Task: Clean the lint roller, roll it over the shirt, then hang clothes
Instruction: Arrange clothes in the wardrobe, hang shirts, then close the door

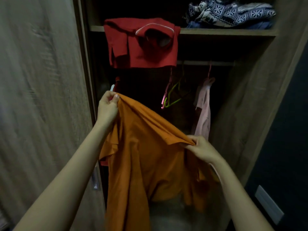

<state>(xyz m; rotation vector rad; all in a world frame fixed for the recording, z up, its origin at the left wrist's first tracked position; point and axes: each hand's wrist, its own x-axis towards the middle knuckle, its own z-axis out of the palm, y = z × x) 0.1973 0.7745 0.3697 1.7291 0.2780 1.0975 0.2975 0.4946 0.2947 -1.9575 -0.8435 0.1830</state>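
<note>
L hand [107, 106] pinches the top edge of the orange shirt [146, 155] w/ thumb & curled fingers, held high, just beside the wardrobe door [41, 97]. R hand [202, 150] grips the same edge lower & nearer the body, fingers bunched on a fold. Between the 2 grips the cloth runs as a slanted line and the rest hangs free in front of the open wardrobe [246, 97]. Prob. it's held this way to spread it & find neck/shoulders before a hanger goes in. No hanger visible in the shirt. It touches neither shelf nor rail; only the hands carry it.

A red garment [133, 47] is draped over the front edge of the shelf [216, 31], toward its left end, w/ a pale hanger [155, 26] lying on it, likely parked there within reach. Patterned folded clothes [233, 12] sit at the shelf's right end. On the rail [205, 63] below, an empty green hanger [173, 97] & a pink hanger [165, 92] hang approx. mid-rail. A pink garment [203, 110] hangs nearer the right end.

Lint roller not in view, so this looks like the hanging stage. Next move needs 1 hand freed for a hanger, and the shirt could slip or bunch on a single pinch.
</note>
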